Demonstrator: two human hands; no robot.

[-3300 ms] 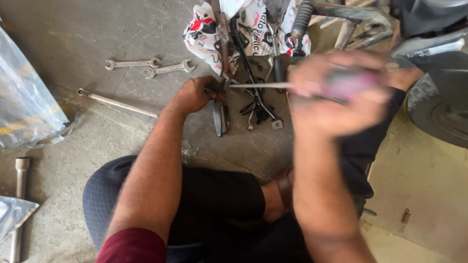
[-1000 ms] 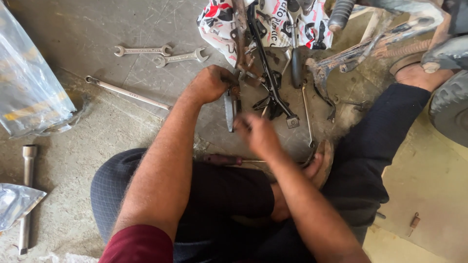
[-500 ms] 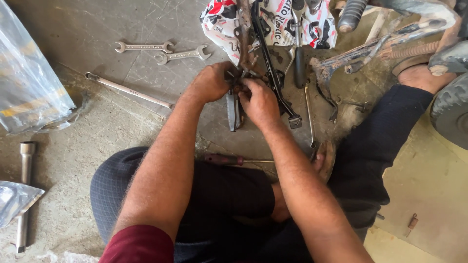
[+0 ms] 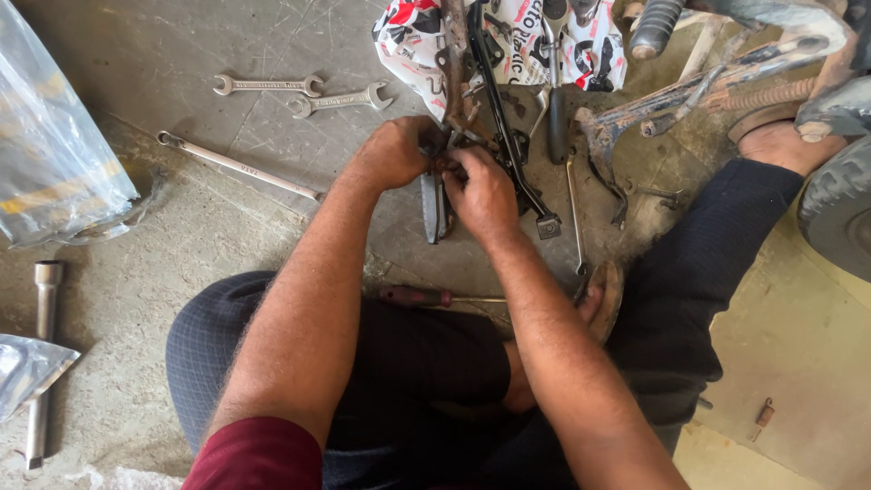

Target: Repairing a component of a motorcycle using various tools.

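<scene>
On the grey concrete floor (image 4: 154, 227) lie two short double-ended open spanners (image 4: 304, 93), side by side and nearly touching at their jaws, and below them one long slim steel ring spanner (image 4: 238, 165) laid at a slant, well apart from the hands. One steel socket tube (image 4: 41, 354) lies at the left edge, near two crumpled clear plastic bags (image 4: 50, 163) (one large at the upper left, one small at the lower left). One screwdriver with a dark red handle (image 4: 415, 296) lies just in front of the seated person's lap, between the forearms. Both hands meet at one dirty black metal pedal-and-lever assembly (image 4: 508, 150), which hangs below the underside of a two-wheeler and in front of one red, white and black printed plastic sheet (image 4: 408, 36). The left hand (image 4: 393, 152) comes in from the lower left with the forearm stretched straight, knuckles up, its fingers curled closed around the upper left part of the assembly beside a flat grey foot pad (image 4: 431, 209). The right hand (image 4: 485, 192) reaches from the lower right, wrist bent inward, its fingers pressed together and pinching a small part at the same joint, touching the left hand's fingertips; what exactly it pinches is hidden. One black rubber tyre (image 4: 839, 213) shows at the right edge, beside the person's bare foot (image 4: 785, 145).
</scene>
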